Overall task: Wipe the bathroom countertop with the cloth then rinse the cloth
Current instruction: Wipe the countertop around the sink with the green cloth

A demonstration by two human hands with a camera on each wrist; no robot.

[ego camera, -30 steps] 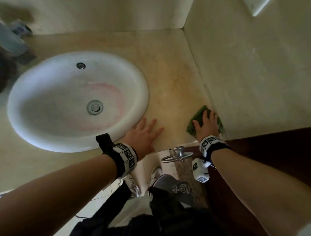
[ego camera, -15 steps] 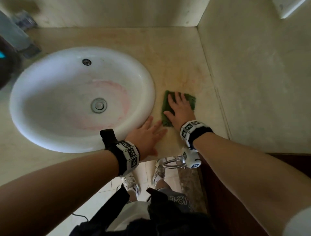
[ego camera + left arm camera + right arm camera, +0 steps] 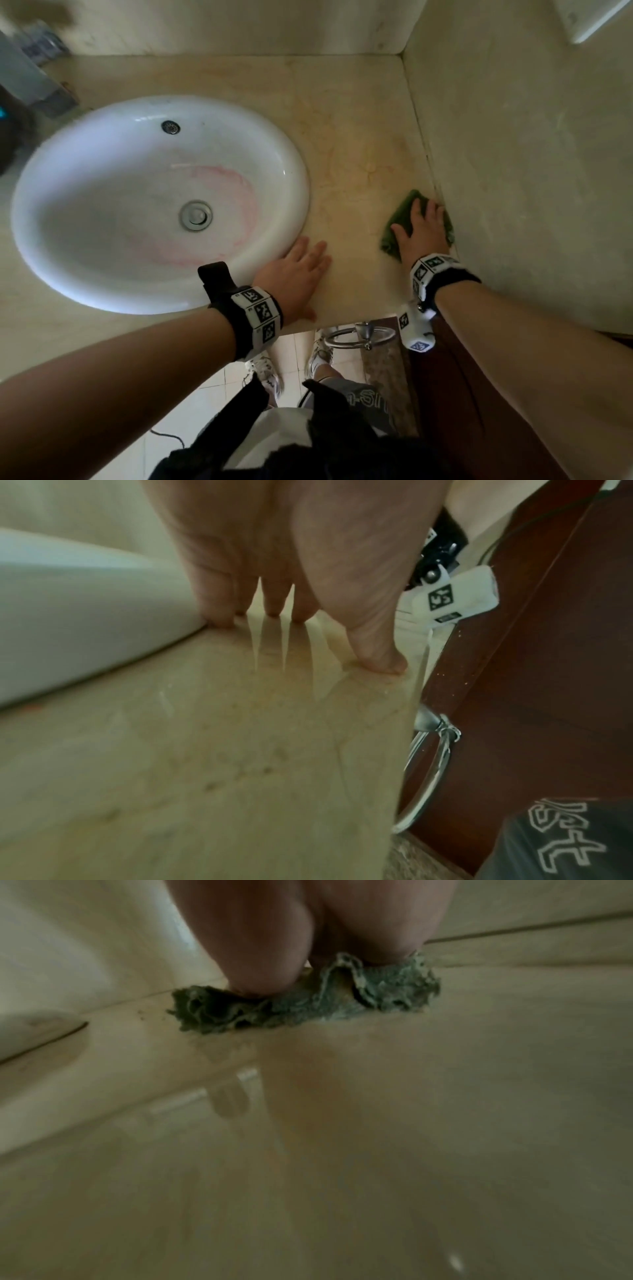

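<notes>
Your one sink [image 3: 102, 212] holds nothing but a pink stain; your left hand [image 3: 291, 274] lies flat beside its rim, fingers straight and slightly apart; your right hand [image 3: 419, 233] presses the one green cloth [image 3: 399, 219] under straight fingers, on the countertop [image 3: 359, 154] against the side wall [image 3: 513, 171].

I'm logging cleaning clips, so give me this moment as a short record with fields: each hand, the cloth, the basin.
left hand: flat on the countertop, fingers straight, beside the sink rim
right hand: pressing the green cloth flat onto the countertop
cloth position: front right corner, against the side wall
sink: white, pink stain ring round the drain, no water seen running
stage: wiping; rinse not yet begun
</notes>
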